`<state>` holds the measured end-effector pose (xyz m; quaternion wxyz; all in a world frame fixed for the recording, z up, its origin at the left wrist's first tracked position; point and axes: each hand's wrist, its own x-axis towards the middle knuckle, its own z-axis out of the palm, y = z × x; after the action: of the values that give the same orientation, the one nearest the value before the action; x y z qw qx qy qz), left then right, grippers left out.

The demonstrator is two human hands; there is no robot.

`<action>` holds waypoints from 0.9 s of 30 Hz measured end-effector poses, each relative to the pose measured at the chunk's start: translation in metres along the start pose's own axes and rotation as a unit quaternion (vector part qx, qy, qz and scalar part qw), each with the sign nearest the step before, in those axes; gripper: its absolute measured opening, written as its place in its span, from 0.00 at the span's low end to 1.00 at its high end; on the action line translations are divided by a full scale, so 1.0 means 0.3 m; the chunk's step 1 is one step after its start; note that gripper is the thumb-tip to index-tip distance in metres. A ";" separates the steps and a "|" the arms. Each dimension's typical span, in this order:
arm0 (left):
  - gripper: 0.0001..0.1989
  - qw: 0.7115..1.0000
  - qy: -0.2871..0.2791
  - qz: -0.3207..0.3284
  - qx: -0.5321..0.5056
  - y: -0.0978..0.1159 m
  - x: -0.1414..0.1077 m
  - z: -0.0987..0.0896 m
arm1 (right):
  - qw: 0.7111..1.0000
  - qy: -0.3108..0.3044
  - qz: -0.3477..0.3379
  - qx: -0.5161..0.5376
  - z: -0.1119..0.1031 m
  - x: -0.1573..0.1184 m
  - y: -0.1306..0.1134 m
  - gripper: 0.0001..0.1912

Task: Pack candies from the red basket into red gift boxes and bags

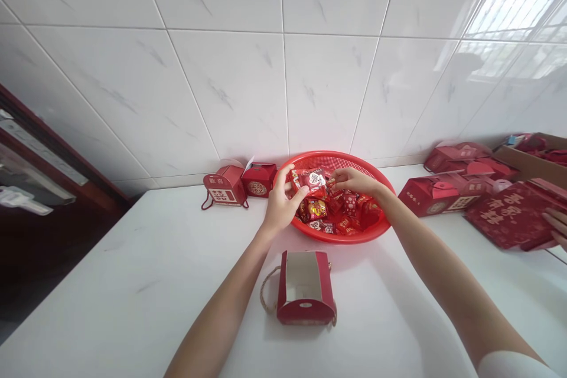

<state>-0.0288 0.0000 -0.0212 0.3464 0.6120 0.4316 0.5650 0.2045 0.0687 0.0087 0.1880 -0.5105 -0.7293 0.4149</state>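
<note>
A red plastic basket (336, 240) full of wrapped candies (317, 209) stands against the tiled wall. My left hand (282, 203) is over its left side, thumb and fingers closed round some wrapped candies; the top one is a red packet (313, 179) with a white label. Inside the basket, my right hand (352, 179) has its fingers pinched together beside that packet. What lies between those fingertips is too small to make out. Nearer to me, an open red gift box (326, 283) with a pale inside and rope handles rests on the white table.
Two red boxes, one with a cord (225, 186) and one smaller (259, 179), stand left of the basket. Several red boxes (432, 194) and a cardboard carton (527, 160) are at the right. Another person's hand (557, 221) holds a flat red box (509, 212) there.
</note>
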 end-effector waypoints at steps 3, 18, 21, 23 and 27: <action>0.29 1.000 0.000 0.000 0.000 0.000 -0.001 0.001 | 0.999 -0.005 -0.008 0.043 -0.003 -0.004 -0.001 0.11; 0.30 1.000 -0.012 0.001 -0.006 0.001 0.000 -0.002 | 0.995 -0.085 -0.044 0.029 -0.016 -0.026 -0.020 0.11; 0.30 1.000 -0.016 0.001 -0.005 0.005 -0.001 -0.002 | 0.986 -0.163 -0.012 -0.025 -0.015 -0.015 -0.009 0.12; 0.30 1.000 -0.015 0.000 -0.002 0.007 -0.002 -0.002 | 0.979 -0.197 0.008 -0.055 -0.013 -0.007 -0.002 0.12; 0.30 1.000 -0.013 -0.001 0.001 0.008 -0.002 -0.001 | 0.969 -0.224 0.033 -0.096 -0.010 0.001 0.009 0.13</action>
<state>-0.0288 -0.0016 -0.0192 0.3519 0.6192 0.4287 0.5559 0.2081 0.0705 0.0081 -0.0440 -0.4440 -0.7721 0.4525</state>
